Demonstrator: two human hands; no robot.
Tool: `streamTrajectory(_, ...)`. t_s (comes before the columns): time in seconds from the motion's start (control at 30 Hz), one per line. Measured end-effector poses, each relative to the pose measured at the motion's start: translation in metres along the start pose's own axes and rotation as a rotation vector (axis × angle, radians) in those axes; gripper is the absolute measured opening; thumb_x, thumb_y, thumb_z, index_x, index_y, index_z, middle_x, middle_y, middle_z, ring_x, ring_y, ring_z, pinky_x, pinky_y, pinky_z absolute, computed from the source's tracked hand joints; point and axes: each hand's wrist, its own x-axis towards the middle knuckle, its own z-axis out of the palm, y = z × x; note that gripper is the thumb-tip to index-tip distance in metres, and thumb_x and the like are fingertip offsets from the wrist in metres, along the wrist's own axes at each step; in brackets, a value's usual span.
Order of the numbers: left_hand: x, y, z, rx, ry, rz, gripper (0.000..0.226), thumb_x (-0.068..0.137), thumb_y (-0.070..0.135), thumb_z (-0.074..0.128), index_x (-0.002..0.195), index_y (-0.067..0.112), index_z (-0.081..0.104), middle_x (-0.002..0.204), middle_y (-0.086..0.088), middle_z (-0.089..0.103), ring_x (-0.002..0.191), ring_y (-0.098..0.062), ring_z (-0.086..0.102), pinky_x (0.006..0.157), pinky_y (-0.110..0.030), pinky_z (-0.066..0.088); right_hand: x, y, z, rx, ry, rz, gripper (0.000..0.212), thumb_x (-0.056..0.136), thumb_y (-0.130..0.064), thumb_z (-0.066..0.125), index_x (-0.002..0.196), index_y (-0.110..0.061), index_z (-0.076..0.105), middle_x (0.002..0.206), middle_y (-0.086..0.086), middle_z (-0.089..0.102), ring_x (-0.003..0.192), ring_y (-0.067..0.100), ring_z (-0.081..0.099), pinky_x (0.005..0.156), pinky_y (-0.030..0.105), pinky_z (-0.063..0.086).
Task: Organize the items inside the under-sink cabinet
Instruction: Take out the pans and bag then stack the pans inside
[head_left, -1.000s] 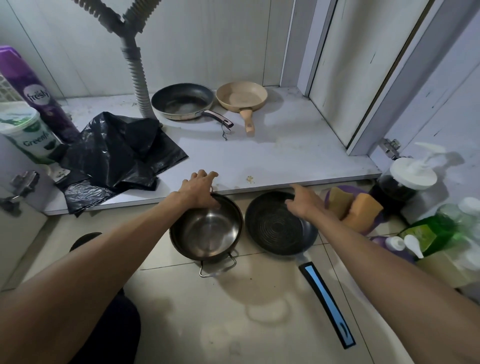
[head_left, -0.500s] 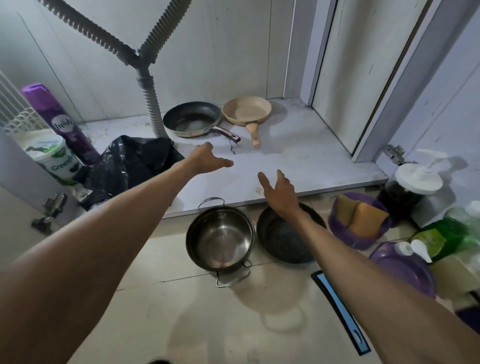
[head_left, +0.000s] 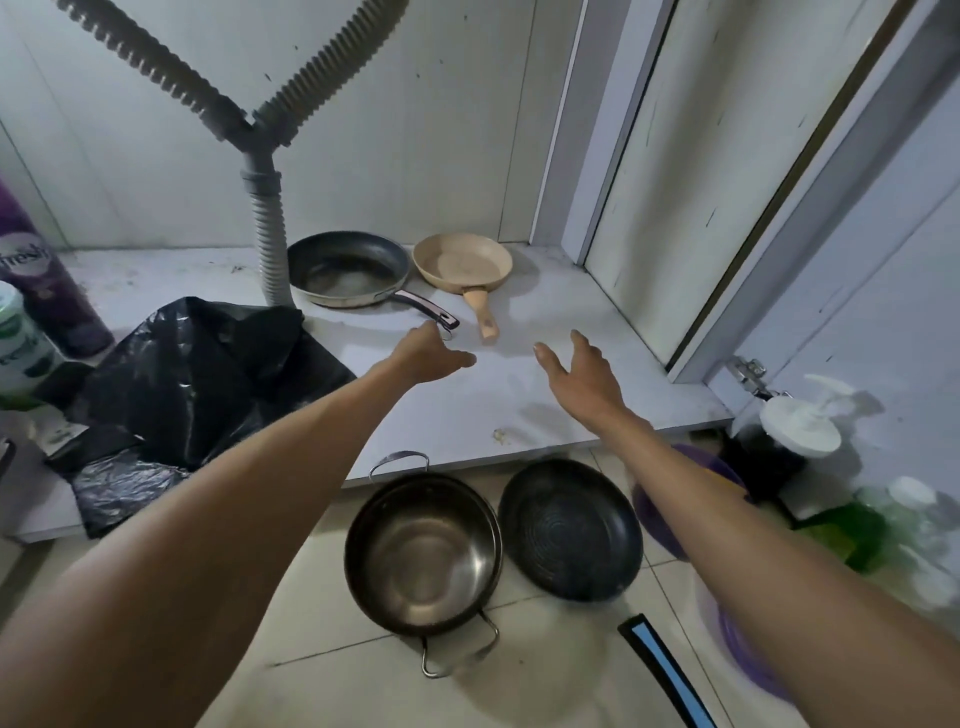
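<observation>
Beige pan (head_left: 462, 262), handle toward camera

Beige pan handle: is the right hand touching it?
Apart. The head view shows a strip of bare shelf between the right hand and the beige pan handle.

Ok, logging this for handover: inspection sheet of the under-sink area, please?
Surface: white cabinet floor, stained.
Job's things: dark frying pan and beige pan at back; steel pot and black pan on floor tiles.
Clutter: black plastic bag, purple spray can, tub at left; pump bottle at right.
Grips: left hand and right hand open, holding nothing, over the cabinet floor.
Cables: nothing seen; grey drain hose only.
Surroundings: cabinet door open at right.
</observation>
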Motion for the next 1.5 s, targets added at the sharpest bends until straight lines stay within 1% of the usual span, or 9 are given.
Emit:
streamTrajectory(0.13, 0.037, 0.000, -0.004, -0.313, 0.024, -0.009, 0.048, 0.083, 0.029, 0.072, 0.123, 0.007, 0.056, 0.123, -0.012, 0.060, 0.115, -0.030, 0.056, 0.087, -0.032, 0.047, 0.019, -0.017, -0.002, 0.026, 0.022, 0.047, 0.080, 0.095, -0.064, 0.038, 0.155, -0.016, 0.016, 0.160, 0.007, 0.023, 0.145, 0.025, 0.026, 0.113, 0.041, 0.029)
streamTrajectory(0.27, 0.077, -0.008, 0.002, -0.604, -0.019, -0.197, 0.060, 0.084, 0.043, 0.068, 0.123, 0.001, 0.053, 0.124, -0.010, 0.058, 0.114, -0.028, 0.054, 0.086, -0.035, 0.047, 0.036, -0.034, 0.006, 0.036, 0.008, 0.091, 0.080, 0.095, -0.065, 0.038, 0.156, -0.018, 0.017, 0.160, 0.004, 0.024, 0.145, 0.024, 0.028, 0.111, 0.036, 0.029)
streamTrajectory(0.37, 0.102, -0.016, 0.006, -0.815, -0.028, -0.260, 0.034, 0.090, 0.038, 0.062, 0.087, 0.006, 0.055, 0.093, -0.005, 0.056, 0.072, -0.018, 0.057, 0.065, -0.030, 0.043, 0.051, -0.041, 0.020, 0.017, -0.006, 0.105, 0.079, 0.095, -0.064, 0.039, 0.156, -0.018, 0.017, 0.159, 0.004, 0.025, 0.144, 0.024, 0.029, 0.109, 0.034, 0.030)
streamTrajectory(0.53, 0.144, -0.031, 0.004, -1.077, -0.061, -0.323, 0.062, 0.087, 0.043, 0.064, 0.133, 0.004, 0.048, 0.122, -0.015, 0.055, 0.093, -0.020, 0.050, 0.080, -0.037, 0.048, 0.073, -0.047, 0.040, -0.027, -0.002, 0.126, 0.078, 0.095, -0.063, 0.039, 0.155, -0.017, 0.019, 0.157, 0.007, 0.030, 0.141, 0.025, 0.034, 0.105, 0.034, 0.034)
streamTrajectory(0.8, 0.174, -0.032, 0.026, -1.424, -0.076, -0.470, 0.009, 0.099, 0.014, 0.047, 0.101, 0.006, 0.045, 0.078, -0.008, 0.045, 0.065, -0.019, 0.051, 0.060, -0.036, 0.050, 0.111, -0.038, 0.055, -0.058, -0.021, 0.140, 0.079, 0.095, -0.064, 0.038, 0.155, -0.016, 0.019, 0.157, 0.007, 0.029, 0.142, 0.025, 0.033, 0.106, 0.034, 0.032)
streamTrajectory(1.03, 0.166, -0.042, 0.041, -1.256, 0.149, -0.506, 0.018, 0.097, 0.014, 0.040, 0.112, 0.005, 0.046, 0.070, -0.009, 0.046, 0.051, -0.017, 0.046, 0.034, -0.020, 0.044, 0.155, -0.029, 0.071, -0.030, -0.053, 0.143, 0.079, 0.097, -0.062, 0.036, 0.155, -0.011, 0.019, 0.159, 0.007, 0.027, 0.144, 0.026, 0.030, 0.110, 0.034, 0.029)
streamTrajectory(1.2, 0.166, -0.051, 0.046, -1.212, 0.262, -0.511, 0.039, 0.098, 0.029, 0.045, 0.121, -0.003, 0.049, 0.088, -0.015, 0.055, 0.060, -0.024, 0.053, 0.058, -0.028, 0.048, 0.195, -0.022, 0.094, 0.140, -0.100, 0.245, 0.060, 0.095, -0.064, 0.037, 0.124, -0.012, 0.046, 0.124, 0.008, 0.049, 0.107, 0.028, 0.053, 0.086, 0.035, 0.044)
streamTrajectory(1.37, 0.170, -0.062, 0.051, -1.145, 0.381, -0.549, 0.046, 0.094, 0.038, 0.054, 0.119, -0.001, 0.055, 0.114, -0.021, 0.066, 0.097, -0.036, 0.066, 0.080, -0.036, 0.051, 0.226, -0.012, 0.117, 0.569, -0.257, 0.424, 0.049, 0.098, -0.051, 0.046, 0.122, -0.009, 0.050, 0.105, 0.012, 0.062, 0.084, 0.026, 0.065, 0.073, 0.039, 0.056)
streamTrajectory(1.5, 0.162, -0.063, 0.049, -0.999, 0.455, -0.571, 0.050, 0.094, 0.043, 0.054, 0.116, -0.001, 0.057, 0.107, -0.016, 0.068, 0.097, -0.036, 0.065, 0.085, -0.041, 0.054, 0.244, -0.006, 0.128, 0.733, -0.404, 0.497, 0.025, 0.102, -0.037, 0.046, 0.102, -0.012, 0.049, 0.094, 0.012, 0.067, 0.077, 0.024, 0.068, 0.064, 0.038, 0.055)
